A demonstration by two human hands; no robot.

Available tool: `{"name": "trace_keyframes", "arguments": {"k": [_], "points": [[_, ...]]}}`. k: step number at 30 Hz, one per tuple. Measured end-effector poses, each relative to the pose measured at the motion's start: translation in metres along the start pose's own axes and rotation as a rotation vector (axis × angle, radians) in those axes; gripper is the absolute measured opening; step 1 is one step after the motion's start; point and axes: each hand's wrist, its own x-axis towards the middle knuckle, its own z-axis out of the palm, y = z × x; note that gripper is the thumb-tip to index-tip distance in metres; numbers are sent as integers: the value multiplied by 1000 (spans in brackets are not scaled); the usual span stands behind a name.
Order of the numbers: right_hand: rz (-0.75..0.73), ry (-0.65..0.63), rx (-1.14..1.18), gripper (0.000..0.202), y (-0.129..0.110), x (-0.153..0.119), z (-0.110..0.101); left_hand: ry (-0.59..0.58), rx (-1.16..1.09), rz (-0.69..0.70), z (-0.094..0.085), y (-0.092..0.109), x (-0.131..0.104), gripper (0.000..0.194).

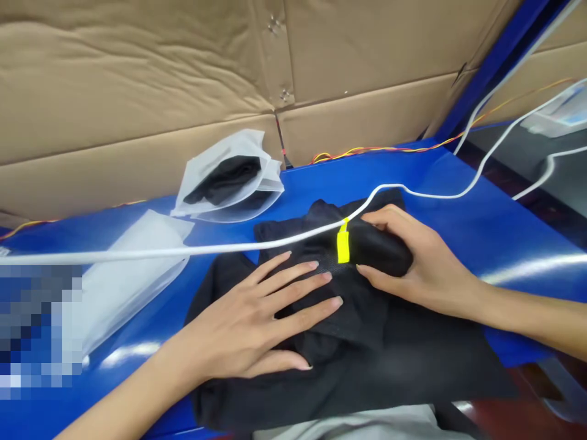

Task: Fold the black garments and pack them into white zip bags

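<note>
Black cloth (330, 348), seemingly a garment, is spread in loose folds over the blue table. My left hand (257, 324) lies flat on it, fingers spread, pressing near a fine mesh patch. At the cloth's upper right, my right hand (422, 263) curls its thumb and fingers round a smooth, rounded black bulge (383, 247), which looks like bunched cloth; whether anything is inside cannot be seen. Across the cloth, between the hands, passes a white cable (302, 234) with a yellow tag (343, 247) hanging from it.
Behind the cloth stands an open translucent bag (229, 177) with black fabric inside. Another white bag (132, 281) lies to the left. Tan padded panels (137, 79) wall off the back, with yellow and red wires (367, 150) along their foot. A blue post (481, 79) rises at right.
</note>
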Motion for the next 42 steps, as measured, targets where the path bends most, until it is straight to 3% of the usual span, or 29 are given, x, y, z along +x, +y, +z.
{"name": "trace_keyframes", "arguments": {"k": [8, 14, 17, 20, 22, 24, 27, 31, 33, 38, 42], "points": [[-372, -91, -306, 51, -7, -11, 4, 268, 237, -40, 4, 10, 0, 48], [-567, -145, -235, 56, -7, -11, 2, 330, 189, -67, 6, 9, 2, 47], [-662, -125, -199, 45, -3, -13, 1, 370, 154, -41, 8, 12, 3, 22], [-716, -68, -128, 27, -1, -15, 1, 418, 57, -120, 12, 16, 4, 8], [-767, -26, -87, 20, -3, -16, 1, 443, 22, -173, 14, 17, 6, 19], [-810, -26, -79, 16, -8, -17, 3, 449, 41, -141, 13, 16, 6, 30], [-772, -24, -117, 12, -19, -16, 7, 378, 73, -96, 12, 15, 4, 35], [-958, -137, -153, 22, -24, -14, 11, 350, 57, -145, 13, 16, 1, 47], [-919, -146, -209, 18, -25, -14, 12, 357, 76, -150, 13, 17, 0, 42], [-700, -22, -419, 12, -24, -15, 14, 345, 183, -167, 8, 13, 4, 33], [-699, 46, -513, 19, -23, -15, 15, 305, 231, -152, 2, 9, 6, 33]]}}
